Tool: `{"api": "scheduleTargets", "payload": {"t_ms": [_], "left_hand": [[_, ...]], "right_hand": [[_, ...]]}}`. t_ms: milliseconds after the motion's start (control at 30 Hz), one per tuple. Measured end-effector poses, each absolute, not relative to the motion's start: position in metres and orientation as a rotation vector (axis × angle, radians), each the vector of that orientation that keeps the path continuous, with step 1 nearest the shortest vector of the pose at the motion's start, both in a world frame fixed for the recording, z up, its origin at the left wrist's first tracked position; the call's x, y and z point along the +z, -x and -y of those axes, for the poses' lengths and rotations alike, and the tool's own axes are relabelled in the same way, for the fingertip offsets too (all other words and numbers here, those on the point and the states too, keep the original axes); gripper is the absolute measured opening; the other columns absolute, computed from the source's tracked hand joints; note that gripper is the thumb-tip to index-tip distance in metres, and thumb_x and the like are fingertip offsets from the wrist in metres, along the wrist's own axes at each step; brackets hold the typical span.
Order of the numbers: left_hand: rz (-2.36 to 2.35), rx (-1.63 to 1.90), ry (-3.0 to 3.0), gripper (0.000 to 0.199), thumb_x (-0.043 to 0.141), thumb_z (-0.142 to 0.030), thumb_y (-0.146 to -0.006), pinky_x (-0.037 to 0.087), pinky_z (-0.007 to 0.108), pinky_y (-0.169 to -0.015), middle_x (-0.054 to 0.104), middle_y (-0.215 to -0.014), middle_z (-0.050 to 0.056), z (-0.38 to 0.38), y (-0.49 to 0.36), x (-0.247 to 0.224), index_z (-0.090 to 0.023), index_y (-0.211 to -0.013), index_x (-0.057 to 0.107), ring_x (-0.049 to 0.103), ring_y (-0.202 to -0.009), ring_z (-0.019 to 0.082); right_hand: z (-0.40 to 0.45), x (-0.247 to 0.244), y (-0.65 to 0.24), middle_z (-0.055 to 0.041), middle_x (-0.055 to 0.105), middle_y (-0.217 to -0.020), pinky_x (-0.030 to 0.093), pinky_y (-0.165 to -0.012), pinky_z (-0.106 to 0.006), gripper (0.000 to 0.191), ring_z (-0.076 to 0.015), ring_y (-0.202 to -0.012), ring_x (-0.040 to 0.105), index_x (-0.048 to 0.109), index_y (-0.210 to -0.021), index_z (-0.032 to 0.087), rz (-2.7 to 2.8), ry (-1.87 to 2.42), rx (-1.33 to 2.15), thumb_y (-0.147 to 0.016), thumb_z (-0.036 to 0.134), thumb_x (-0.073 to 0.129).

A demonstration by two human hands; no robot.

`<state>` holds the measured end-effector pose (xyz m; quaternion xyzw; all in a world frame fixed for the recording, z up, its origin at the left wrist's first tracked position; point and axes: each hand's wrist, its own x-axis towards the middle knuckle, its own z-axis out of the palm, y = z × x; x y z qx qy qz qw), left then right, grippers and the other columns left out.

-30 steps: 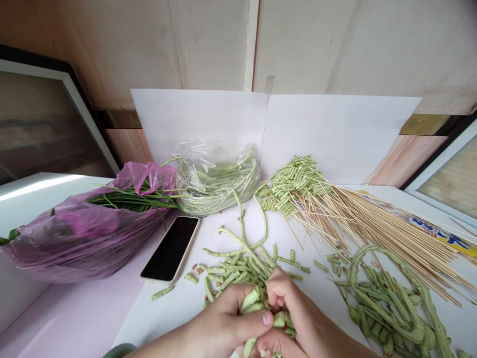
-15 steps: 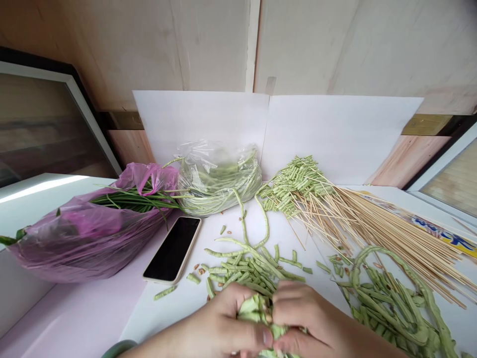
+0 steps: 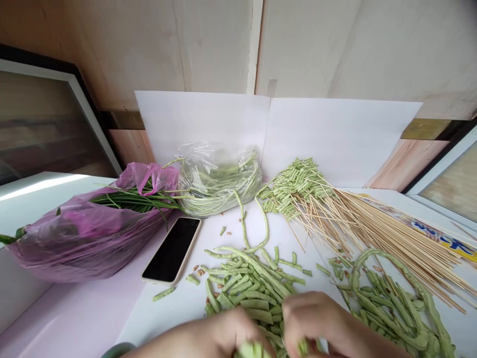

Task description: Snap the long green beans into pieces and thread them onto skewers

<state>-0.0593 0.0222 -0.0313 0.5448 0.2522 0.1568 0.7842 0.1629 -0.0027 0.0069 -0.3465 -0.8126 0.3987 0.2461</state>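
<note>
Where cut bean pieces (image 3: pixel 238 283) lie heaped, the left hand (image 3: pixel 227 330) and the right hand (image 3: pixel 316 318) grip bits of green

At far left, a purple plastic bag (image 3: pixel 85 236) rests with green stalks (image 3: pixel 130 201) poking from its opening. A round green rim (image 3: pixel 118 349) shows at the lower edge, mostly cut off. Next comes a phone (image 3: pixel 172 251), dark screen up, on the surface (image 3: pixel 149 318). Behind it, a clear plastic bag (image 3: pixel 219 184) holds long beans. The left hand's fingers curl, clamped on pale green pieces (image 3: pixel 253 349); the front edge crops them. Just beyond, the heap spreads between and ahead of both hands. Farther back, short green segments (image 3: pixel 298 186) sit clustered. Well apart from its partner, the right hand, slightly blurred, has its fingers closed on a small green bit (image 3: pixel 303 346). Thin wooden sticks (image 3: pixel 387 226) run rightward from the cluster. Nearer, a looser pile of beans (image 3: pixel 398 318) lies beside the right forearm. A printed wrapper (image 3: pixel 447 238) lies along the sticks.
</note>
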Motion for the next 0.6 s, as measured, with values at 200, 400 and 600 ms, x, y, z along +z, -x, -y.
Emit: {"api": "scheduleTargets", "payload": {"t_ms": [200, 400, 600], "left_hand": [[-0.707, 0.690, -0.627, 0.037, 0.069, -0.048, -0.074, 0.016, 0.016, -0.034, 0.041, -0.043, -0.008, -0.032, 0.034, -0.027, -0.016, -0.069, 0.052, 0.027, -0.032, 0.002], [-0.816, 0.722, -0.585, 0.040, 0.070, -0.050, -0.072, 0.026, 0.015, -0.034, 0.054, -0.054, -0.004, -0.032, 0.031, -0.023, -0.016, -0.073, 0.049, 0.039, -0.034, 0.003], [-0.788, 0.586, -0.868, 0.046, 0.071, -0.057, -0.070, 0.037, 0.016, -0.037, 0.054, -0.057, -0.004, -0.026, 0.031, -0.030, -0.016, -0.078, 0.053, 0.047, -0.038, 0.006]], "right_hand": [[0.004, -0.002, -0.175, -0.0070, 0.056, -0.117, 0.050, -0.088, -0.033, 0.038, -0.0197, -0.098, 0.060, 0.049, -0.135, 0.034, 2.068, 1.149, 1.009, -0.101, 0.039, 0.032], [-0.004, -0.010, -0.164, -0.0034, 0.059, -0.105, 0.051, -0.081, -0.025, 0.052, -0.0139, -0.088, 0.062, 0.043, -0.140, 0.033, 2.213, 1.170, 0.904, -0.092, 0.013, 0.045], [-0.002, -0.025, -0.153, 0.0059, 0.070, -0.079, 0.053, -0.072, -0.023, 0.035, -0.0135, -0.073, 0.066, 0.048, -0.097, 0.027, 1.960, 1.190, 0.972, -0.072, 0.004, 0.055]]}}
